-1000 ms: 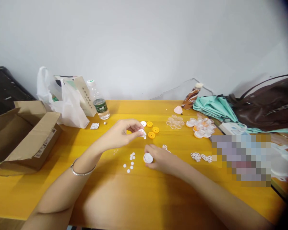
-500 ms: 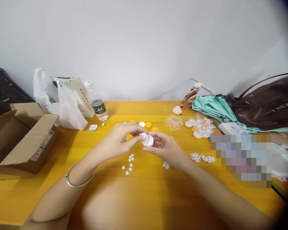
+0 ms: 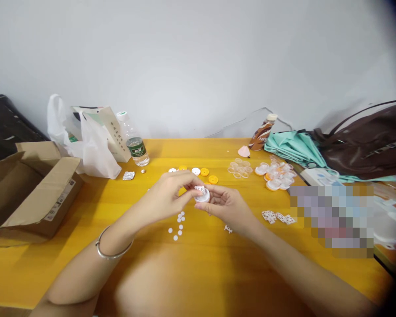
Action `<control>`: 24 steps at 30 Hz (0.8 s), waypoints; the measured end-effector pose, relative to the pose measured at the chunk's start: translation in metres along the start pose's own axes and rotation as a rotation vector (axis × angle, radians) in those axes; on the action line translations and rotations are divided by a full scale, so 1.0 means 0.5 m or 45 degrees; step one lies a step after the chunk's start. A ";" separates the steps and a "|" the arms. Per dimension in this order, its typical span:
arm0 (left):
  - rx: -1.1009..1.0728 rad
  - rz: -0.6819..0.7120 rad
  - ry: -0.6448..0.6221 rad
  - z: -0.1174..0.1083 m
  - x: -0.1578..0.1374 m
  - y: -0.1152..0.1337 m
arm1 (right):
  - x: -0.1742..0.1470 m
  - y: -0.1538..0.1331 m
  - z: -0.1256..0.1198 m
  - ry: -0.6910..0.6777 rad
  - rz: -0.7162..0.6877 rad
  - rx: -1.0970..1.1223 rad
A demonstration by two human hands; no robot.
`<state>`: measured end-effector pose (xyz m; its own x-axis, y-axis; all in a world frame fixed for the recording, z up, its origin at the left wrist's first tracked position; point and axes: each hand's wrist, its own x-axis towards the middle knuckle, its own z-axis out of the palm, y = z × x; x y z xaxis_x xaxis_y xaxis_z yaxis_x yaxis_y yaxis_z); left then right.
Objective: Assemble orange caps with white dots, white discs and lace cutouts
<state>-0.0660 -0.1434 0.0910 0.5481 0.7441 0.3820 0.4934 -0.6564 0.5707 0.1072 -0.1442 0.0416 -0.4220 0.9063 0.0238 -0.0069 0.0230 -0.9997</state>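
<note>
My right hand [image 3: 227, 203] grips a small round white plastic case [image 3: 202, 199] between thumb and fingers, above the middle of the table. From the other side, my left hand [image 3: 174, 190] pinches a small white openwork piece [image 3: 199, 189] at the case's upper rim. How far this piece sits inside the case I cannot tell. Below the hands lie several small white discs [image 3: 180, 227]. One white openwork piece [image 3: 228, 229] rests under my right wrist, and more white openwork pieces [image 3: 277, 217] lie farther right. Yellow round parts [image 3: 213, 179] and white round parts [image 3: 196, 171] lie behind the hands.
Clear rings [image 3: 240, 168] and a pile of clear-and-orange round cases [image 3: 277, 175] occupy the right back. A brown bottle [image 3: 263, 132], teal cloth [image 3: 292, 147] and dark bag [image 3: 369, 136] stand beyond. At left are a cardboard box [image 3: 57, 198], plastic bag [image 3: 95, 147] and water bottle [image 3: 137, 147].
My left fingers have brought the openwork piece lower, against the white case. Both hands have shifted slightly, and more of the yellow parts behind them shows.
</note>
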 end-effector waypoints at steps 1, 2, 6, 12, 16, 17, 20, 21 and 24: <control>-0.025 0.001 0.006 0.000 0.001 -0.002 | 0.000 -0.001 0.001 0.015 0.003 0.010; -0.047 0.002 0.012 -0.001 0.002 -0.003 | 0.000 -0.001 0.002 0.029 0.006 0.024; -0.077 -0.013 0.016 -0.003 0.006 -0.007 | 0.001 -0.001 0.007 0.049 0.011 0.110; -0.061 -0.029 -0.010 0.007 0.005 -0.005 | 0.005 0.005 0.009 0.054 0.050 0.214; -0.149 -0.035 0.014 0.012 0.008 0.000 | 0.006 -0.005 -0.001 0.039 0.031 0.196; -0.234 -0.042 0.061 0.014 0.014 -0.003 | 0.005 -0.010 -0.005 0.042 0.022 0.190; -0.535 -0.091 0.305 0.034 0.052 -0.033 | 0.000 -0.024 -0.011 0.086 0.014 0.201; -0.574 -0.119 0.383 0.048 0.072 -0.050 | -0.002 -0.027 -0.012 0.100 0.015 0.214; -0.431 -0.183 0.334 0.119 0.144 -0.110 | -0.009 -0.034 -0.007 0.097 0.024 0.276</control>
<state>-0.0136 -0.0612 0.0439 0.2790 0.8597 0.4279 0.2794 -0.4990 0.8203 0.1125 -0.1473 0.0584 -0.3539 0.9353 -0.0033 -0.1974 -0.0782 -0.9772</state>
